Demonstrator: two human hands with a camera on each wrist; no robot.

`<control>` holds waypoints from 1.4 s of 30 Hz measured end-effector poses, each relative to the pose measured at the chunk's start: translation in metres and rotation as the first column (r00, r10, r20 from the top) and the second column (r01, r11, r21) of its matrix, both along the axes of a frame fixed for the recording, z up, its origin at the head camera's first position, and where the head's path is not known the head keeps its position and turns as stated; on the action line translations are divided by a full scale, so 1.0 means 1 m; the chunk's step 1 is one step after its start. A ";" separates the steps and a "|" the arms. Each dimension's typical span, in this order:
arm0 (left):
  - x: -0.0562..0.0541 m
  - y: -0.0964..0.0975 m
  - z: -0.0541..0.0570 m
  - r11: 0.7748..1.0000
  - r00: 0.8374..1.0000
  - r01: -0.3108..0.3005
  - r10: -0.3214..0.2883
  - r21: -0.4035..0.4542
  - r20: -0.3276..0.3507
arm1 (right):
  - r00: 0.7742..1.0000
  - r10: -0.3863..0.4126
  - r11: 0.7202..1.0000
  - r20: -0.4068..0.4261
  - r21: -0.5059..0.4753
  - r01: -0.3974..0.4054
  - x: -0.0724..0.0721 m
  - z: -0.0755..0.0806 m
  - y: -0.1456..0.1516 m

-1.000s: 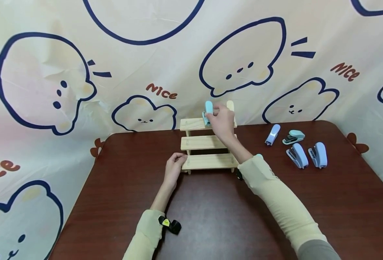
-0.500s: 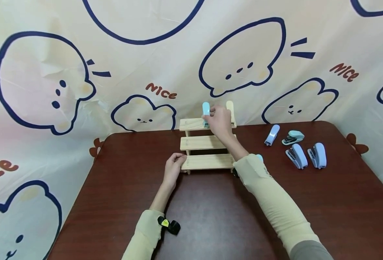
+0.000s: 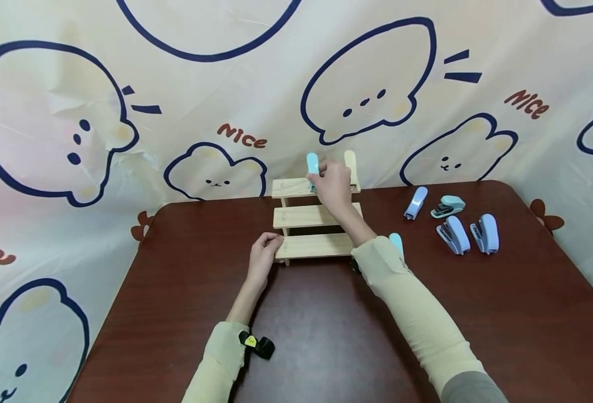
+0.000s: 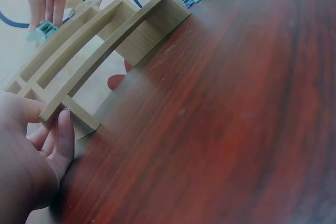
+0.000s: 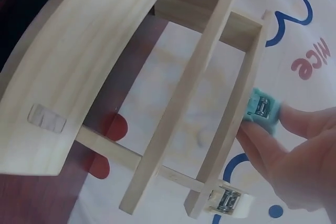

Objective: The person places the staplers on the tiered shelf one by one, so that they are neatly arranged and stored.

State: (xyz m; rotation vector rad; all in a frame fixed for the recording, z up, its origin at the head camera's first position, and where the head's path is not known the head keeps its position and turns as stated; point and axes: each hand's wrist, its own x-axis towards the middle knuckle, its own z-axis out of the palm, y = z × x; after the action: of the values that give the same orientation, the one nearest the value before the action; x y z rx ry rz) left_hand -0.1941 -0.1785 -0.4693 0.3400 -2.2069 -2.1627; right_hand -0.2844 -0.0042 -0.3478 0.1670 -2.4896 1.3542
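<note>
My right hand [image 3: 334, 182] pinches a light blue stapler [image 3: 313, 163] on the top step of a three-step wooden rack [image 3: 316, 244]. Seen from the right wrist, the thumb and fingers hold the stapler [image 5: 262, 106] from both sides at the top board. To its right on that step stands a cream stapler [image 3: 350, 162], also visible in the right wrist view. The left hand [image 3: 262, 258] grips the left end of the lowest step; in the left wrist view, its thumb and fingers [image 4: 64, 135] close round the board's corner.
On the brown table [image 3: 503, 313], right of the rack, lie a blue-violet stapler [image 3: 415, 203], a mint stapler [image 3: 448, 206] and two more blue-violet staplers [image 3: 453, 235]. Another light blue stapler [image 3: 396, 243] is partly hidden behind the right sleeve. A patterned cloth [image 3: 196, 112] hangs behind the table.
The right hand has shifted the light blue stapler slightly left along the top step, further from the cream one. The left hand keeps its grip on the rack. The head view has tilted slightly.
</note>
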 end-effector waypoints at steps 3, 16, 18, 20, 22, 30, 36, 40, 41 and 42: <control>-0.004 -0.002 -0.006 1.000 1.000 -0.002 0.002 0.009 -0.013 | 1.000 -0.009 1.000 0.016 0.029 0.009 0.000 0.002 -0.004; -0.003 0.011 -0.011 0.999 0.999 -0.015 0.016 0.039 -0.032 | 0.994 0.016 1.000 -0.109 -0.005 -0.016 0.024 0.025 0.039; -0.004 0.011 -0.009 0.999 0.999 -0.020 0.022 0.046 -0.036 | 0.983 0.019 0.999 -0.183 -0.038 -0.027 0.031 0.030 0.055; -0.006 0.009 -0.007 0.999 0.999 -0.016 0.018 0.045 -0.037 | 0.974 -0.001 0.998 -0.227 -0.066 -0.014 0.037 0.030 0.074; -0.007 0.007 -0.006 0.999 0.999 -0.007 0.009 0.042 -0.033 | 0.973 -0.039 0.996 -0.226 -0.085 0.020 0.039 0.027 0.095; 0.003 0.004 0.011 1.000 1.000 0.003 -0.003 0.005 0.002 | 0.988 -0.147 0.977 -0.046 -0.164 0.138 0.044 0.003 0.170; 0.018 0.007 0.033 1.000 1.000 0.021 -0.020 0.002 -0.024 | 0.975 -0.213 0.948 0.056 -0.230 0.220 0.050 -0.010 0.209; 0.020 0.007 0.033 1.000 0.999 0.012 -0.012 -0.006 -0.032 | 0.970 -0.215 0.931 0.115 -0.275 0.239 0.052 -0.017 0.225; 0.020 0.007 0.032 1.000 0.999 0.014 -0.014 -0.005 -0.029 | 0.968 -0.217 0.927 0.127 -0.283 0.245 0.053 -0.019 0.229; 0.020 0.007 0.032 1.000 1.000 0.017 -0.017 -0.003 -0.024 | 0.966 -0.220 0.925 0.138 -0.284 0.252 0.054 -0.020 0.234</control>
State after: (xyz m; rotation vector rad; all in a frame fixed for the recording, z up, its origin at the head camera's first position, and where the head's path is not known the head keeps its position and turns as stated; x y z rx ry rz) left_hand -0.1745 -0.1711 -0.4373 0.2946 -2.2081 -2.1594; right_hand -0.2306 0.2296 -0.3676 -0.2697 -2.2544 1.6444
